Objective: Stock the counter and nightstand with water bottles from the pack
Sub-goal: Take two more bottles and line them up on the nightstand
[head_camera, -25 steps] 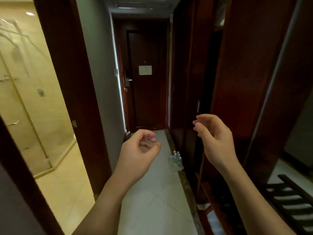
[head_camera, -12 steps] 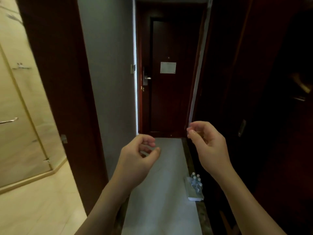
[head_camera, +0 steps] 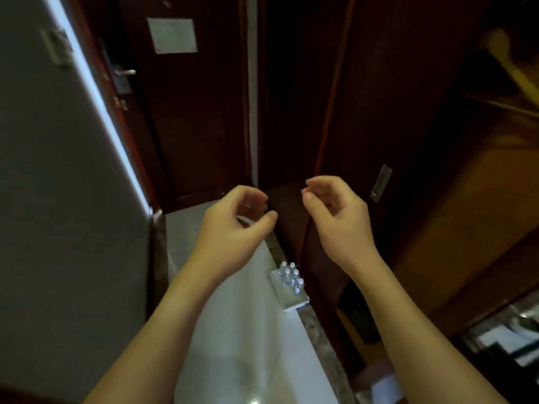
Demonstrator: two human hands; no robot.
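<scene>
1. Head view: both hands are empty and half curled, left hand (head_camera: 233,225) and right hand (head_camera: 338,220) raised well above the pack (head_camera: 290,287).
2. Risk, as I judge it: the torn wrap could let bottles tip out if lifted carelessly.
3. The pack sits on the pale floor (head_camera: 233,330) by the dark wardrobe (head_camera: 364,112); clear, white-capped bottles stand upright at its far end.

The pack of water bottles (head_camera: 290,282) sits on the floor (head_camera: 233,330) against the right-hand cabinet (head_camera: 364,112), seemingly touching it, below both raised hands; door (head_camera: 189,112) beyond.
</scene>
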